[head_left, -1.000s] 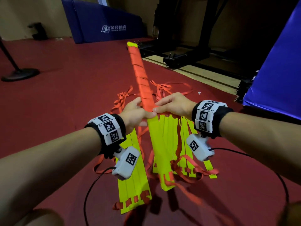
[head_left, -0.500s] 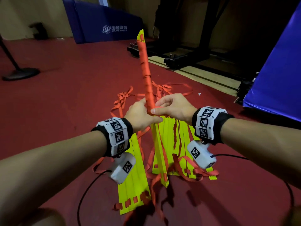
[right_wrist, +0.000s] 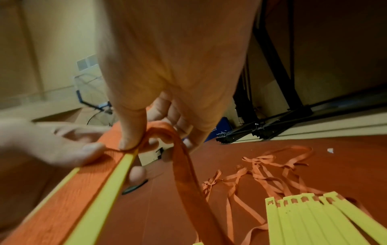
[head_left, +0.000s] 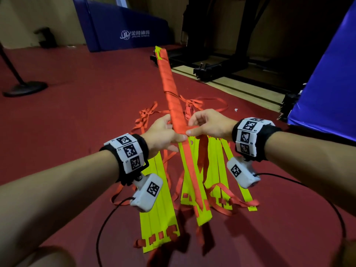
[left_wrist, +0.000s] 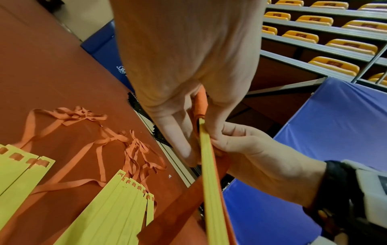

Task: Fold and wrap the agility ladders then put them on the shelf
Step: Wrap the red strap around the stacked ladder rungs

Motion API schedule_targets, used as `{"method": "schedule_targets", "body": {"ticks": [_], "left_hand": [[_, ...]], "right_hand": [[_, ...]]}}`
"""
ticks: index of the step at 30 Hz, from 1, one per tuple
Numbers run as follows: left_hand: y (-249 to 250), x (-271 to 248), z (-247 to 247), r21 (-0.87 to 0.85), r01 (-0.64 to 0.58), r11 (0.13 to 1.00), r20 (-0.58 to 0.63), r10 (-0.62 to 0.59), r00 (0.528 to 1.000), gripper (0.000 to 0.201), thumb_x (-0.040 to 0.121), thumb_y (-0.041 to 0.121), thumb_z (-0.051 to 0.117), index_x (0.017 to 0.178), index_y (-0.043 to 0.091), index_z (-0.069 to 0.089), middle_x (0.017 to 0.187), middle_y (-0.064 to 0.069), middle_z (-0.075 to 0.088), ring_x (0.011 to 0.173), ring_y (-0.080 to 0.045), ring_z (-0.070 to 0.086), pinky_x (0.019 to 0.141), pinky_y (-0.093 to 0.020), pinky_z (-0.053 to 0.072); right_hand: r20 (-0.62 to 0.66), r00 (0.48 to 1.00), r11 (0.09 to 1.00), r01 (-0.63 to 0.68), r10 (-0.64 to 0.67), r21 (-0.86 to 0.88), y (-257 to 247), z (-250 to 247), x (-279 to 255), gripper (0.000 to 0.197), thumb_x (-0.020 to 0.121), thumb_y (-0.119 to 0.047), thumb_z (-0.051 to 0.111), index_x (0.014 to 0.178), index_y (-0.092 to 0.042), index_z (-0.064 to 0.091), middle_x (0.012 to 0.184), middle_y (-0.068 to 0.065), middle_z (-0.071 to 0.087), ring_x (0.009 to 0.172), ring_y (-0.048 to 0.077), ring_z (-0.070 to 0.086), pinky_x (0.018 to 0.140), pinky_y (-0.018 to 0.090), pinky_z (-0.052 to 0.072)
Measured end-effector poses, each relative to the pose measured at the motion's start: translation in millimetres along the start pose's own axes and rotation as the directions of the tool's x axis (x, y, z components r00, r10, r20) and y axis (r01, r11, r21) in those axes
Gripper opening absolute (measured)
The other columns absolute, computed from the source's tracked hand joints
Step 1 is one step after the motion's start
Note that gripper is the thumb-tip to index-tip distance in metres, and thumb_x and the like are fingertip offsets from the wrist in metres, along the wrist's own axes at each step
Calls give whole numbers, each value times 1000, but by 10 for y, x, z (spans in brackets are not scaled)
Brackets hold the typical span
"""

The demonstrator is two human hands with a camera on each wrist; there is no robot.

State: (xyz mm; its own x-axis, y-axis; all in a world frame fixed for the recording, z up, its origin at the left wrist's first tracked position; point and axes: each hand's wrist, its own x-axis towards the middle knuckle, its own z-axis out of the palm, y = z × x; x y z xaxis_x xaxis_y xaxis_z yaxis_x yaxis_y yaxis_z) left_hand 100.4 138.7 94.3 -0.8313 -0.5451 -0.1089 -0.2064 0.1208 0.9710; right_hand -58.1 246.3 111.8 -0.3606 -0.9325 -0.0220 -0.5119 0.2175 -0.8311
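Both forearms reach forward, wrists level. Left hand (head_left: 163,134) wraps around the ladder bundle (head_left: 174,105) at mid-length, thumb on top. Right hand (head_left: 210,125) pinches the orange strap (head_left: 201,151) against the bundle's edge. Bundle tilts up and away above the loose yellow rungs (head_left: 215,170) on the red floor (head_left: 77,105).

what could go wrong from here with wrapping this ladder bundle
1. The orange strap is only pinched by the right hand at the last turn; if it slackens, the wound wraps on the held bundle may loosen.
2. The left hand grips the bundle mid-length, so its unwrapped lower rungs could fan apart.
3. The strap's hanging tail runs down toward the loose straps and rungs on the floor, where it might tangle.
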Motion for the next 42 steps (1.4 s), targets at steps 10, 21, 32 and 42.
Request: {"method": "schedule_targets", "body": {"ticks": [10, 21, 32, 42], "left_hand": [[2, 103, -97, -17, 23, 1000, 65, -22, 998, 52, 94, -4, 68, 137, 18, 47, 101, -4, 71, 88, -26, 68, 76, -47, 60], [40, 18, 31, 325, 38, 945, -145, 10, 989, 75, 58, 29, 93, 114, 17, 44, 98, -11, 68, 71, -30, 71, 54, -58, 61], [-42, 24, 34, -52, 8, 999, -123, -15, 992, 58, 90, -11, 68, 139, 12, 46, 122, -20, 71, 92, -41, 73, 38, -24, 46], [40, 26, -26, 404, -213, 890, -55, 255, 965, 91, 87, 41, 75, 160, 25, 22, 139, 4, 63, 92, -15, 68, 77, -36, 55]], "right_hand": [[-28, 995, 994, -98, 99, 48, -31, 6, -50, 33, 90, -24, 76, 97, 8, 73, 70, 11, 52, 54, 11, 42, 47, 21, 32], [-7, 997, 997, 77, -77, -16, -65, 167, -91, 20, 94, -17, 71, 97, 1, 78, 69, 12, 59, 62, 16, 46, 51, 17, 36], [29, 988, 988, -155, 155, 27, -41, 154, -11, 27, 92, -33, 74, 80, -11, 64, 82, 16, 63, 63, 21, 51, 47, 22, 38], [-206, 971, 974, -79, 124, 213, -61, 17, 31, 23, 75, -34, 89, 75, -20, 72, 63, -6, 59, 55, 9, 48, 53, 23, 37]]}}
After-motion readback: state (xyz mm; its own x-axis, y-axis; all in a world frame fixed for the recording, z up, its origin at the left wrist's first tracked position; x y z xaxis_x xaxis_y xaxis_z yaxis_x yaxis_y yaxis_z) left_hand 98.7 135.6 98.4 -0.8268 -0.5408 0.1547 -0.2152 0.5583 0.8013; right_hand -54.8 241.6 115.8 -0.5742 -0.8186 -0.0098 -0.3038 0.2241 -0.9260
